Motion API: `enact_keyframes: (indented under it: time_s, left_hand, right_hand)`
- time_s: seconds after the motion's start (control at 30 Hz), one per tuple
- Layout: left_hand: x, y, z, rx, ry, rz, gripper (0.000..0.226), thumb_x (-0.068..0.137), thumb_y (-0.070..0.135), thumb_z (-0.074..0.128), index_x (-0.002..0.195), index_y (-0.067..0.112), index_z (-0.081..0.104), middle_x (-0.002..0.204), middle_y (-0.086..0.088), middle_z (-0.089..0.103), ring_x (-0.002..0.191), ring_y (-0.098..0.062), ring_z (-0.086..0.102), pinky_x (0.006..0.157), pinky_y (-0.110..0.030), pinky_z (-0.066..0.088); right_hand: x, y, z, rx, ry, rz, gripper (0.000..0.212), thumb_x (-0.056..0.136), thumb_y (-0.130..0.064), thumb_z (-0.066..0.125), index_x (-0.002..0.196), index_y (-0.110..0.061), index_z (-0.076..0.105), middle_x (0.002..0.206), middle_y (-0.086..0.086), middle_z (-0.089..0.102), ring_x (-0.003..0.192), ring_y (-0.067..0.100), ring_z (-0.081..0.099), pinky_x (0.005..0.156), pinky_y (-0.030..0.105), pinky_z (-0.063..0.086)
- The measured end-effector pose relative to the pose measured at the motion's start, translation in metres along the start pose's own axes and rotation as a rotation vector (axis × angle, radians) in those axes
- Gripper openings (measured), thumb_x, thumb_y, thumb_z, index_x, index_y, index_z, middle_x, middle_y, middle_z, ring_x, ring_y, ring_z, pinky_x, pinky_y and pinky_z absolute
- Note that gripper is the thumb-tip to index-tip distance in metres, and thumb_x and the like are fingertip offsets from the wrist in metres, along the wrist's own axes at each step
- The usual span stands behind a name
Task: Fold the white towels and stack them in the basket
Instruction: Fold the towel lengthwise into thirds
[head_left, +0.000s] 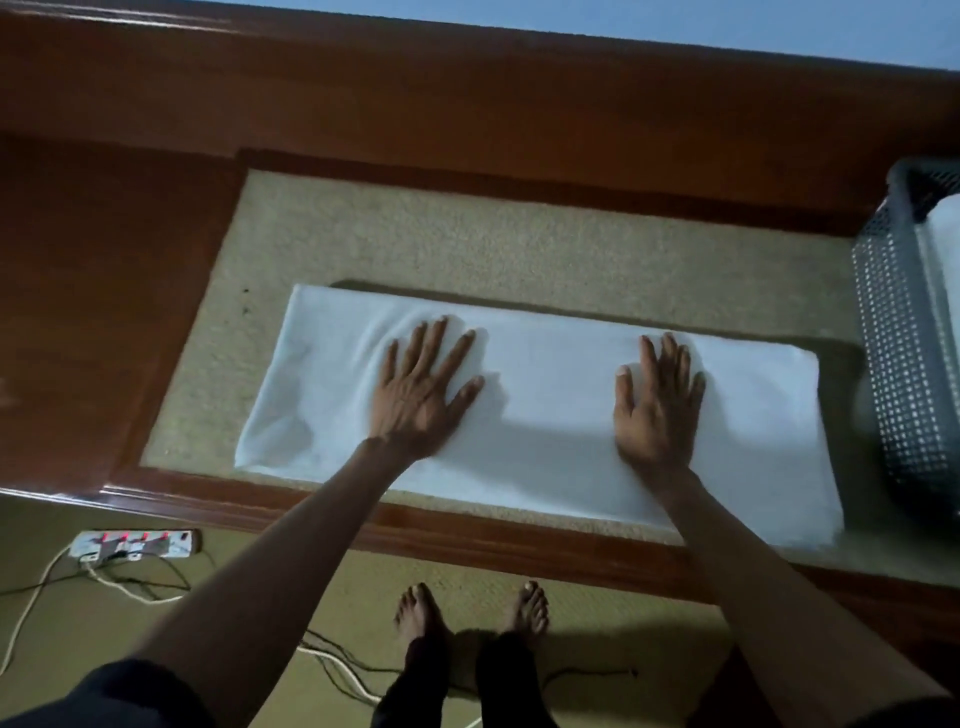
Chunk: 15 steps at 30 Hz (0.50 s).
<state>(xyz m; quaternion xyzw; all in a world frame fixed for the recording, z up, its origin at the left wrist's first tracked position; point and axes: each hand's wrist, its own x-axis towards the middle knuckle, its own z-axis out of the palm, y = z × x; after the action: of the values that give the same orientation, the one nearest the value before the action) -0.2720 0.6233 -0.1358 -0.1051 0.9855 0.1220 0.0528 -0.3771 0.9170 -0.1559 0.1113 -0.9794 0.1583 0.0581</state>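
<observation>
A long white terry towel (545, 410), folded into a narrow band, lies flat on the beige carpet-like panel (467, 239) set into the top of a reddish-brown wooden desk (363, 104), its length running left to right and its near edge close to the desk's front rim. The left hand (421, 392) rests palm down on the left half of the towel, its fingers (434, 338) straight and fanned wide apart, holding nothing; small creases in the cloth radiate from beside them. The right hand (657, 402) lies palm down on the right half, fingers straight and close together with the thumb set off to the side, likewise gripping nothing and only pressing on the fabric. The two hands are well apart, with a smooth stretch of towel between them. At the right edge of the desk stands a grey perforated plastic basket (904, 364), just beside the towel's right end; inside it shows part of another folded white towel (948, 249). Below the desk, on the olive-green carpeted floor (623, 623), are the person's two bare feet (421, 613), and to the left a white power strip with red-lit switches (135, 544) with pale and dark cables (31, 603) trailing from it
</observation>
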Motion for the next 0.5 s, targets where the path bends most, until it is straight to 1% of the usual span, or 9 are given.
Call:
enact_keyframes:
  time_s: [0.07, 0.13, 0.2, 0.27, 0.33, 0.4, 0.43, 0.5]
  left_hand:
    - [-0.018, -0.048, -0.012, -0.025, 0.010, -0.112, 0.065, 0.104, 0.066, 0.026, 0.161, 0.047, 0.001, 0.172, 0.006, -0.004, 0.159, -0.019, -0.004, 0.127, -0.051, 0.002]
    - [-0.041, -0.089, -0.021, -0.038, 0.012, -0.191, 0.066, 0.104, 0.066, 0.026, 0.160, 0.049, -0.003, 0.172, 0.006, -0.005, 0.159, -0.018, -0.005, 0.127, -0.054, 0.003]
    - [-0.060, -0.116, -0.027, -0.046, -0.012, -0.228, 0.066, 0.103, 0.067, 0.024, 0.159, 0.050, -0.007, 0.172, 0.007, -0.007, 0.159, -0.019, -0.006, 0.127, -0.056, 0.003]
    - [-0.070, -0.128, -0.029, -0.073, -0.023, -0.286, 0.067, 0.103, 0.069, 0.021, 0.160, 0.048, -0.007, 0.172, 0.007, -0.007, 0.159, -0.024, -0.005, 0.127, -0.056, 0.001]
    - [-0.074, -0.128, -0.033, -0.098, 0.004, -0.343, 0.069, 0.103, 0.069, 0.018, 0.163, 0.040, -0.002, 0.173, 0.000, -0.004, 0.159, -0.026, -0.005, 0.126, -0.055, -0.006]
    - [-0.068, -0.119, -0.038, -0.111, 0.062, -0.373, 0.071, 0.104, 0.066, 0.018, 0.165, 0.031, 0.005, 0.172, -0.005, -0.003, 0.158, -0.024, -0.009, 0.124, -0.052, -0.015]
    - [-0.061, -0.111, -0.042, -0.123, 0.090, -0.367, 0.070, 0.105, 0.063, 0.020, 0.165, 0.029, 0.007, 0.172, -0.006, -0.003, 0.158, -0.024, -0.009, 0.123, -0.049, -0.017]
    - [-0.037, -0.093, -0.046, -0.184, 0.118, -0.299, 0.067, 0.107, 0.057, 0.026, 0.165, 0.028, 0.010, 0.172, -0.005, -0.002, 0.159, -0.023, -0.007, 0.125, -0.047, -0.012]
  right_hand:
    - [0.002, -0.006, -0.002, -0.025, -0.035, 0.032, 0.053, 0.107, -0.038, 0.034, 0.156, -0.016, 0.035, 0.165, 0.014, 0.027, 0.154, 0.033, 0.019, 0.123, 0.057, 0.015]
    - [0.003, -0.015, -0.004, -0.035, -0.078, 0.099, 0.052, 0.108, -0.032, 0.036, 0.157, -0.015, 0.032, 0.166, 0.014, 0.023, 0.155, 0.033, 0.015, 0.123, 0.059, 0.011]
    - [0.003, -0.031, -0.005, -0.024, -0.101, 0.199, 0.053, 0.108, -0.027, 0.036, 0.158, -0.012, 0.030, 0.167, 0.017, 0.019, 0.155, 0.034, 0.012, 0.123, 0.060, 0.008]
    - [-0.001, -0.053, -0.001, -0.022, -0.115, 0.244, 0.055, 0.108, -0.028, 0.034, 0.159, -0.008, 0.026, 0.167, 0.019, 0.016, 0.155, 0.035, 0.010, 0.124, 0.059, 0.007]
    - [-0.010, -0.082, 0.006, -0.006, -0.117, 0.152, 0.057, 0.108, -0.032, 0.032, 0.159, -0.006, 0.026, 0.166, 0.021, 0.018, 0.155, 0.035, 0.012, 0.125, 0.057, 0.007]
    - [-0.018, -0.114, 0.017, 0.025, -0.095, 0.001, 0.059, 0.106, -0.037, 0.030, 0.157, -0.006, 0.032, 0.165, 0.020, 0.022, 0.154, 0.034, 0.016, 0.124, 0.055, 0.010]
    - [-0.021, -0.131, 0.022, 0.041, -0.082, -0.057, 0.060, 0.105, -0.039, 0.030, 0.156, -0.006, 0.034, 0.165, 0.020, 0.023, 0.154, 0.034, 0.018, 0.124, 0.054, 0.012]
    - [-0.027, -0.161, 0.035, 0.082, -0.071, -0.121, 0.061, 0.104, -0.040, 0.032, 0.155, -0.006, 0.036, 0.165, 0.019, 0.024, 0.154, 0.033, 0.019, 0.124, 0.053, 0.014]
